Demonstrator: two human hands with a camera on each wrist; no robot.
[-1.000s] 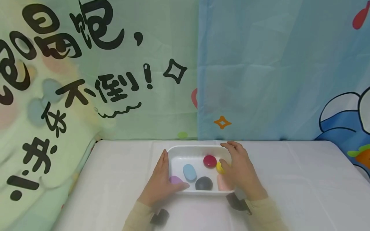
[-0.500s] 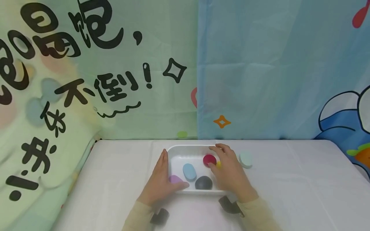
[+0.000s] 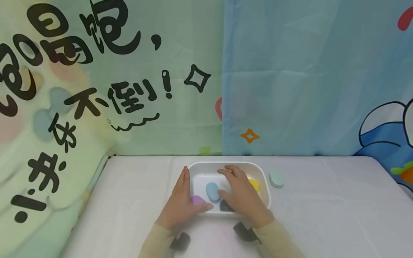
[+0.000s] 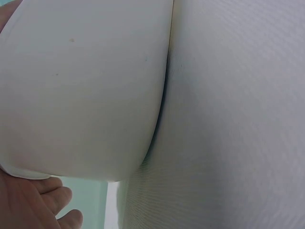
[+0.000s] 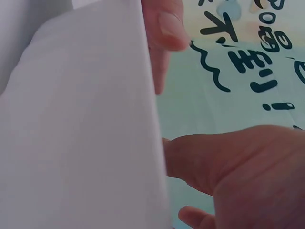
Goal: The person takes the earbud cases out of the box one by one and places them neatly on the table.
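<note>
A white tray (image 3: 264,168) holds several smooth coloured pieces: a light blue oval (image 3: 212,191), a purple piece (image 3: 197,200), a dark grey round piece (image 3: 226,206) and a yellow piece (image 3: 254,185). My left hand (image 3: 181,202) clasps the tray's left end, fingers along its side and thumb over the near rim. Hovering above the tray, my right hand (image 3: 243,195) has its fingers spread and slightly bent, thumb tip right beside the blue oval. It covers part of the grey piece and hides the red and pink ones. The left wrist view shows mainly the tray's outer wall (image 4: 86,95).
On the white tablecloth (image 3: 322,208), a pale green round piece (image 3: 276,178) lies just right of the tray. Behind the table hangs a printed cloth backdrop (image 3: 290,71). Each wrist bears a dark camera mount, one by the left sleeve (image 3: 155,242).
My right hand has moved left across the tray, covering the red piece and uncovering the yellow one. The pale green piece has come into sight. My left hand keeps its place.
</note>
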